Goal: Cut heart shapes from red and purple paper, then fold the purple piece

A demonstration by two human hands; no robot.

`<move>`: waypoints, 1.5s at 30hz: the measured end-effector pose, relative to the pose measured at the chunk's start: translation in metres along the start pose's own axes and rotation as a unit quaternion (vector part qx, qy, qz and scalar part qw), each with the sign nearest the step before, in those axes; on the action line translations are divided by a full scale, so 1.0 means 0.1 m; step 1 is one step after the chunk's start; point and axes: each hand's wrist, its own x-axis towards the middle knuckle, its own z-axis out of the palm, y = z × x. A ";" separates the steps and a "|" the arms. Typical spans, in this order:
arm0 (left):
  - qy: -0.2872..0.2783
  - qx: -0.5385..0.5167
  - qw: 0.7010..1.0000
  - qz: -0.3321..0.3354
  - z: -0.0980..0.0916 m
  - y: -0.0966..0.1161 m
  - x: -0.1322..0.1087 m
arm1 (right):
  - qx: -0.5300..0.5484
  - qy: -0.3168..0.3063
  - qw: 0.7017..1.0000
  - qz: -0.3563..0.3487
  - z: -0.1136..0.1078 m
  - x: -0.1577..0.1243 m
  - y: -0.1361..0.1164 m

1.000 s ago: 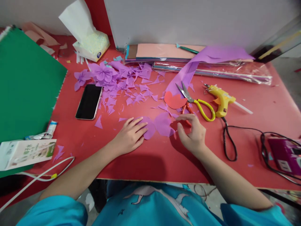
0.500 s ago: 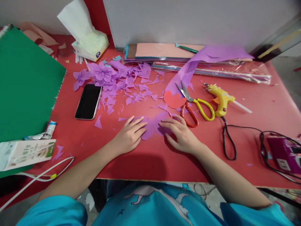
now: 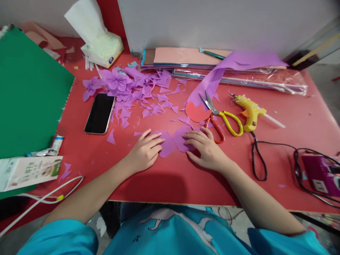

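Two purple paper pieces with rounded edges lie side by side on the red table. My left hand (image 3: 146,150) rests flat with fingers stretched over the left purple paper piece (image 3: 168,146). On the right purple paper piece (image 3: 180,140) lie the spread fingers of my right hand (image 3: 205,147). Both hands are open, and their fingers hide part of each piece. Just beyond my right hand are scissors (image 3: 215,112) with one red and one yellow handle, blades apart. A red paper cutout (image 3: 196,112) with a scalloped edge lies beside the blades.
Purple scraps (image 3: 151,95) and paper flowers (image 3: 115,80) are heaped behind a phone (image 3: 99,114). A yellow glue gun (image 3: 249,110) with a black cord lies right. Wrapped paper packs (image 3: 191,56), a tissue box (image 3: 102,49), a green board (image 3: 32,92) and a purple box (image 3: 320,173) stand around.
My right hand has shifted very slightly to the right, uncovering a little more of the right purple piece. My left hand stays nearly in place.
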 end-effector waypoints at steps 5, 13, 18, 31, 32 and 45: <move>0.003 -0.017 1.000 0.004 0.02 -0.01 -0.01 | -0.002 0.009 1.000 -0.007 0.03 0.00 0.02; 0.022 -0.046 0.999 0.007 0.06 -0.03 -0.02 | 0.023 0.057 0.997 -0.038 0.06 -0.01 0.05; 0.025 -0.058 0.998 0.014 0.08 -0.04 -0.03 | 0.215 0.127 0.966 0.069 0.01 -0.02 0.01; 0.022 -0.044 0.999 0.021 0.08 -0.02 -0.03 | 0.195 0.092 0.960 0.176 0.04 -0.01 0.04; 0.020 -0.042 0.999 0.022 0.08 -0.02 -0.03 | 0.165 0.083 0.970 0.160 0.03 -0.01 0.03; -0.031 -0.049 0.998 0.011 0.04 0.04 -0.02 | 0.039 0.173 0.981 0.081 0.05 -0.02 0.05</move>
